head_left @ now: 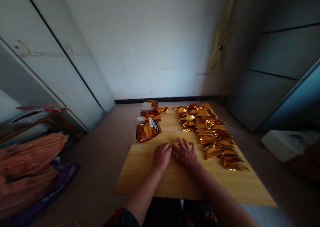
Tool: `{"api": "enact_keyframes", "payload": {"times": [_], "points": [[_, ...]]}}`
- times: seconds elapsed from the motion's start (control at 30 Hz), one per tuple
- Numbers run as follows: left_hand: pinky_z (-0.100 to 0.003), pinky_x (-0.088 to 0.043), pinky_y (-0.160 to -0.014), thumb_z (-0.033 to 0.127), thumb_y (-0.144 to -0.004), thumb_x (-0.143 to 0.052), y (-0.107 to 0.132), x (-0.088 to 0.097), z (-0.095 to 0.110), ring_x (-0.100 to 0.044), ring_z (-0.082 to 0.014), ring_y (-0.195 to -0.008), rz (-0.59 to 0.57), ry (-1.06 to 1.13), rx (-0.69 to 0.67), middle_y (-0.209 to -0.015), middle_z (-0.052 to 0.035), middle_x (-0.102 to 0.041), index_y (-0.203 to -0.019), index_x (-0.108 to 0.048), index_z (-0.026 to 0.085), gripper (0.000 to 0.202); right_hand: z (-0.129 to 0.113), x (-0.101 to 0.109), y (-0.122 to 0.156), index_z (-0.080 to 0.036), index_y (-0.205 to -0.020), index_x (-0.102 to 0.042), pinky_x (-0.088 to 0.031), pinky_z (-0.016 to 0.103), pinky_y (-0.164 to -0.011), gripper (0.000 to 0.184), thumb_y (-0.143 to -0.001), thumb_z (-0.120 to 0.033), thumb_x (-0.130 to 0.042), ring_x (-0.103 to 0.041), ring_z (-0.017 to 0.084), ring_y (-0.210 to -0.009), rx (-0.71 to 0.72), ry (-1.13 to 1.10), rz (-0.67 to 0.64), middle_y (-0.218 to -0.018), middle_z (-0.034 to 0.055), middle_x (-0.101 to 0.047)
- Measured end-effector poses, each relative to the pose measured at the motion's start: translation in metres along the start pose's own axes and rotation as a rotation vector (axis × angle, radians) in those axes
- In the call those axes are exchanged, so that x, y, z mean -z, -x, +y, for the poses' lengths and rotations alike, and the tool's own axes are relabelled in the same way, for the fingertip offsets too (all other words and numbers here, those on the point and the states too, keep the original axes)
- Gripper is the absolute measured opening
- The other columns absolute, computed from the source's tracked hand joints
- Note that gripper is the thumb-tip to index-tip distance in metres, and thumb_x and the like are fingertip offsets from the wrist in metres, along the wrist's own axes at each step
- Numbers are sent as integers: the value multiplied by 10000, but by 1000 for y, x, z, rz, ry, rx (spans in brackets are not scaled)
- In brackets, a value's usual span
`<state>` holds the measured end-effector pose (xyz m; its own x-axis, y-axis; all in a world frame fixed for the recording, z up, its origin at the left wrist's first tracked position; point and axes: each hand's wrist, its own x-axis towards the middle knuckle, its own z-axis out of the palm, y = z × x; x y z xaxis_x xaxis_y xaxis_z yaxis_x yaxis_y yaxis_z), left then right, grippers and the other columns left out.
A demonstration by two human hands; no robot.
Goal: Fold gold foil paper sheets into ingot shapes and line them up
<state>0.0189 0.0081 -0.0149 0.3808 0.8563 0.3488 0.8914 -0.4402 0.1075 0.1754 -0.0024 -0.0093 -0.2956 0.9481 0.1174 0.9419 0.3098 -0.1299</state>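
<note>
My left hand [162, 156] is closed at the middle of the wooden board, its thumb and fingers pinched at one end of a small piece of gold foil paper [177, 145]. My right hand [187, 154] lies over the other end of that paper, fingers spread and palm down. Most of the piece is hidden beneath the hands. Beyond my left hand lies a stack of flat gold foil sheets [148, 131]. To the right of my right hand, several folded gold foil pieces [212, 135] are laid out in overlapping rows.
The wooden board [140, 173] has its near edge by my lap. More foil and white paper bundles [149, 106] sit at its far left. Cabinets [57, 53] stand on the left, with orange cloth [32, 167] below. A white box [282, 145] is on the right floor.
</note>
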Motion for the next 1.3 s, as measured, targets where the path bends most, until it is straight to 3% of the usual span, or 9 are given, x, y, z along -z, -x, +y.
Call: {"api": "enact_keyframes", "payload": {"times": [0.67, 1.03, 1.2, 1.3], "points": [[-362, -471, -889, 136, -839, -533, 2, -2, 0, -601, -201, -1017, 17, 23, 20, -1098, -58, -670, -1012, -673, 227, 241, 5, 3, 5, -299, -1272, -533, -280, 473, -1027, 384, -927, -403, -401, -359, 287, -1288, -149, 28, 59, -1428, 97, -406], [-374, -418, -846, 133, -861, -494, 0, 4, 4, -602, -208, -991, 25, 12, 50, -1040, -59, -687, -889, -645, 202, 168, 11, 3, 9, -188, -1164, -610, -349, 395, -983, 341, -921, -318, -411, -410, 282, -1238, -246, 31, 119, -1392, 137, -438], [-361, -406, -831, 118, -851, -500, 0, 5, 3, -600, -200, -947, 21, 22, 41, -995, -48, -690, -885, -637, 207, 166, 11, 17, 0, -205, -1109, -634, -393, 377, -912, 305, -914, -310, -425, -470, 274, -1151, -222, -33, 243, -1307, 126, -514], [-362, -399, -820, 123, -849, -506, 1, 4, 1, -593, -201, -953, 17, 37, 41, -1000, -47, -686, -904, -638, 212, 168, 8, 28, -19, -209, -1058, -658, -422, 278, -833, 291, -897, -217, -416, -566, 195, -975, -169, -196, 273, -1104, 88, -629]]}}
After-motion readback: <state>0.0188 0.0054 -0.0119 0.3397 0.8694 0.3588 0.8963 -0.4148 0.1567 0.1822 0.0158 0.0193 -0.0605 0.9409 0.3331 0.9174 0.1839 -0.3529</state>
